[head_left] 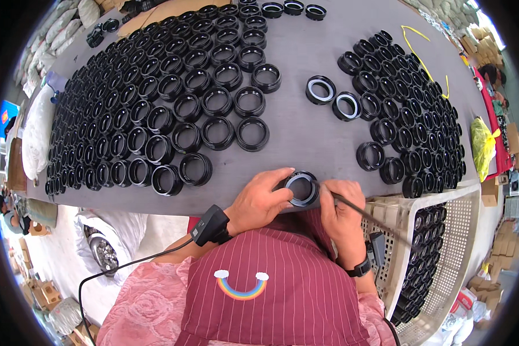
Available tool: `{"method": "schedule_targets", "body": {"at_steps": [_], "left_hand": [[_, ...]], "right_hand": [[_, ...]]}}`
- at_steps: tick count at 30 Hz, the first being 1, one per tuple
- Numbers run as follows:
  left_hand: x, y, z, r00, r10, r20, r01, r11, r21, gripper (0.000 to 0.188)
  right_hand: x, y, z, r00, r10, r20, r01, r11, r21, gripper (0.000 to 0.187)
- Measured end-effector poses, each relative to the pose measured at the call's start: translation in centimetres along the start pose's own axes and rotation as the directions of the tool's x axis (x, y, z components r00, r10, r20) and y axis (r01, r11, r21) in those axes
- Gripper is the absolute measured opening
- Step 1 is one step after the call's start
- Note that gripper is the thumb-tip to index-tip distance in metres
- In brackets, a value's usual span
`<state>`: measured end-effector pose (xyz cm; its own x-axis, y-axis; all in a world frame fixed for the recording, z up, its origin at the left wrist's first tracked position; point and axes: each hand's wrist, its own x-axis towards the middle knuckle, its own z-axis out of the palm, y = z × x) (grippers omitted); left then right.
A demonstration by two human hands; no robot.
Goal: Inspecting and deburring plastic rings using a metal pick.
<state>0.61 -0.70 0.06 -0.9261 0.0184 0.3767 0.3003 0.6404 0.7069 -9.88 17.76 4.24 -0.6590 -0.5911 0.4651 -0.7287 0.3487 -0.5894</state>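
Note:
At the table's near edge, my left hand (262, 199) grips a black ring (289, 196) by its left side, between thumb and fingers. A pale grey band shows inside that ring. My right hand (342, 214) is closed around a thin dark rod (378, 222), which slants down to the right past the table edge. The fingertips of my right hand are close by the ring's right side; whether the rod's tip touches it, I cannot tell. Beyond my hands lie two black rings with white inner bands, one (320, 90) a little farther than the other (346, 106).
Rows of black rings (185, 137) cover the table's left side, and another group (406, 118) covers the right. A yellow strap (416, 51) lies at the far right. A plastic crate (462, 230) holding black rings stands right of me, a white sack (109, 230) on the left.

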Motion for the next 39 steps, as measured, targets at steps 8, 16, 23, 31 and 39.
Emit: {"method": "schedule_targets", "body": {"at_steps": [8,16,23,31,39], "left_hand": [[-0.3,-0.5,0.3,0.998,-0.053,-0.024,0.051,0.996,-0.07,0.047],[0.4,0.3,-0.2,0.999,-0.042,0.004,0.043,0.998,-0.047,0.069],[2.3,1.0,1.1,0.989,-0.145,-0.006,0.144,0.987,-0.078,0.077],[12.7,1.5,4.0,0.974,-0.176,0.144,0.14,0.962,0.233,0.065],[21.1,-1.5,5.3,0.982,0.114,-0.154,-0.021,0.864,0.503,0.061]], "right_hand": [[-0.8,0.8,2.4,0.999,-0.007,0.035,-0.004,0.954,0.3,0.005],[-1.3,2.0,2.0,0.993,0.074,0.096,-0.109,0.894,0.435,0.009],[-4.2,1.9,0.6,0.878,0.467,-0.102,-0.245,0.623,0.743,0.015],[-6.4,1.9,-1.9,0.957,0.219,-0.192,-0.043,0.759,0.65,0.01],[-8.4,2.3,-2.3,0.947,0.298,-0.118,-0.16,0.757,0.633,0.01]]}}
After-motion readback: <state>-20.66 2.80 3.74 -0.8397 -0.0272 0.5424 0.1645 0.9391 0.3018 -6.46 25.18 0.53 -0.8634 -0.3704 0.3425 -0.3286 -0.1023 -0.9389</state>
